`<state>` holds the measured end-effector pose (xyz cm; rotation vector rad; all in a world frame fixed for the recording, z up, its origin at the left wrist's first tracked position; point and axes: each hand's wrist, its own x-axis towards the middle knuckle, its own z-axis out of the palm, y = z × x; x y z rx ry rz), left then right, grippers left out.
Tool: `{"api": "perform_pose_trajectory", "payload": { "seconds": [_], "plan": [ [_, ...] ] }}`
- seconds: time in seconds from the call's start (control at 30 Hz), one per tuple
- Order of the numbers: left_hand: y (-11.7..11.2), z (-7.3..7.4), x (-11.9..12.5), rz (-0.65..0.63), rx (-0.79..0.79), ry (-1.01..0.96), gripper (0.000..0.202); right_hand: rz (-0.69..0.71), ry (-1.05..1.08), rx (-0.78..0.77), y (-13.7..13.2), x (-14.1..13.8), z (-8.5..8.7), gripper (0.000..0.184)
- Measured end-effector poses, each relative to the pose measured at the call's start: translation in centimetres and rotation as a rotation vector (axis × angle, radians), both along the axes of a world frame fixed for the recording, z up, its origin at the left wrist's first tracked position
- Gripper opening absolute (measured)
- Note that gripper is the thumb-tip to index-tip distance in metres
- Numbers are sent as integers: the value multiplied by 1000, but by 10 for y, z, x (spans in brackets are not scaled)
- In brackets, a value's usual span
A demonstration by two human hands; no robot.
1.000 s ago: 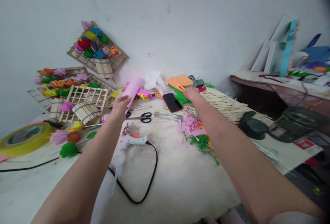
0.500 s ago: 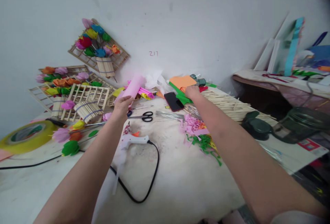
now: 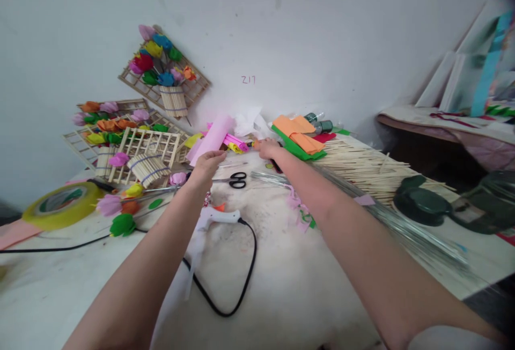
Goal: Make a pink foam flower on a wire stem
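My left hand hovers over the near end of a pink crepe paper sheet, its fingers stretched loosely to the right with nothing visible in them. My right hand reaches across a dark phone, mostly covered by hand and wrist. Its extended fingers are at a small orange and black item, too small to name. Black-handled scissors lie between my forearms. Nearer me is a white glue gun, partly behind my left forearm. Folded orange paper lies on green paper beyond my right wrist.
Stick lattices with paper flowers crowd the left, near a large yellow tape roll. Wooden sticks, wires and a dark green lidded jar are on the right. The glue gun's black cord loops across the table.
My right hand has left the orange paper and moved left past the phone. My left hand's fingers have come away from the pink paper. The view has shifted slightly.
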<state>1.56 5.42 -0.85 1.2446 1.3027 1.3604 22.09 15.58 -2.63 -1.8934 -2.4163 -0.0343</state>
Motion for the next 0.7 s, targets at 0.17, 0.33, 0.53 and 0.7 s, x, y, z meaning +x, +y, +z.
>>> {"api": "perform_pose_trajectory", "payload": {
  "seconds": [0.17,0.33,0.53,0.7],
  "plan": [
    [-3,-2,0,13,-18,18,34,-64,61,18,14,-1,-5,46],
    [-4,-5,1,-4,-21,3,32,-59,305,151,23,8,7,42],
    [-8,-5,3,-33,-9,-2,32,-90,1191,251,5,-4,30,35],
    [-14,-1,1,-35,-11,-35,37,-77,1515,179,-28,-24,46,29]
  ]
}}
